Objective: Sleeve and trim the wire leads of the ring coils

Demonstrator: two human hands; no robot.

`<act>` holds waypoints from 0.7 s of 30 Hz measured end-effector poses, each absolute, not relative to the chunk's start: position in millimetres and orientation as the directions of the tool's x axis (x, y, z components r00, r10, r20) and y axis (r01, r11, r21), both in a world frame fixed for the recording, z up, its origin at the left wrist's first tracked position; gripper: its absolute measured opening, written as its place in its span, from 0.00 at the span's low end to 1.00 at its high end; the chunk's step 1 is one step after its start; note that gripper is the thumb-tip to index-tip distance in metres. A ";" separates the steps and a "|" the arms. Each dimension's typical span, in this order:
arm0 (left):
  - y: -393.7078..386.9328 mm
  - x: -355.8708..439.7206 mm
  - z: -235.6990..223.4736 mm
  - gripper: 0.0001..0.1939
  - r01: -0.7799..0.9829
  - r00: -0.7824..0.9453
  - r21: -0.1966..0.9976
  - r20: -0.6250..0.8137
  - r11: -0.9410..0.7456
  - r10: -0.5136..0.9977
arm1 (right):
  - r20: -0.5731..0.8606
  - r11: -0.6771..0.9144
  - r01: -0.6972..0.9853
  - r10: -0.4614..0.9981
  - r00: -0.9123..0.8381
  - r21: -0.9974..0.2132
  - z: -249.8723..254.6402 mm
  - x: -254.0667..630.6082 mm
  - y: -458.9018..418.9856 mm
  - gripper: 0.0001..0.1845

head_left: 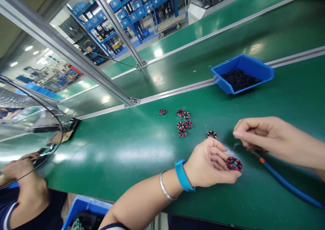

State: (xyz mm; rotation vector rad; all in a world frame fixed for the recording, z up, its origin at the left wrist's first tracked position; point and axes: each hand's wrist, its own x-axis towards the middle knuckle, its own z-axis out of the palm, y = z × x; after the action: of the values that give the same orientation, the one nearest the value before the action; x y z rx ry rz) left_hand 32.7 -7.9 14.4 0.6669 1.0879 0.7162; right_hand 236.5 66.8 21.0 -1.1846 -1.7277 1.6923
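My left hand [209, 164], with a teal wrist strap and a silver bangle, grips a small ring-shaped motor stator [234, 163] with red-and-black segments between thumb and fingers. To its right, my right hand [269, 135] is closed in a pinch; anything between the fingertips is too small to make out. A tool with a long blue handle [286, 182] and orange accents, which looks like pliers, lies on the table under my right hand. Just beyond my left hand rests another stator [211, 134] with a thin wire sticking up. Several more stators [182, 132] sit in a loose group further left.
A blue bin [269, 73] of dark thin pieces stands against the metal rail at the back. One stator [162, 111] lies apart near an aluminium post [111, 84]. At left, a co-worker's hands [17, 169] work by a black cable. A blue crate [76, 206] sits below the table's edge.
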 end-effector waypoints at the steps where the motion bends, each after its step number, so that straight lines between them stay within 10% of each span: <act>1: -7.7 32.9 14.4 0.43 -0.186 0.281 0.778 -0.542 0.599 0.792 | -0.269 -0.160 0.248 0.820 -0.506 -0.955 21.9 237.5 67.9 0.34; 8: -5.5 31.8 12.7 0.43 -0.236 0.249 0.792 -0.511 0.563 0.823 | -0.238 -0.068 0.280 0.734 -0.635 -0.958 18.6 227.2 58.8 0.30; 14: -7.3 31.5 10.8 0.45 -0.213 0.228 0.784 -0.540 0.583 0.810 | -0.291 -0.230 0.192 0.864 -0.410 -0.954 1.3 239.2 68.7 0.32; 21: -8.0 31.7 8.5 0.46 -0.263 0.199 0.799 -0.503 0.540 0.841 | -0.259 -0.085 0.291 0.729 -0.633 -0.953 13.3 230.9 66.2 0.30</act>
State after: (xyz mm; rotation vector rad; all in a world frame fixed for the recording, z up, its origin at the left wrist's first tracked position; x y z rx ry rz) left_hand 31.7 -8.0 8.5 0.6344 1.1127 0.8491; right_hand 230.9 66.2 13.3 -1.1066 -1.8505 1.7695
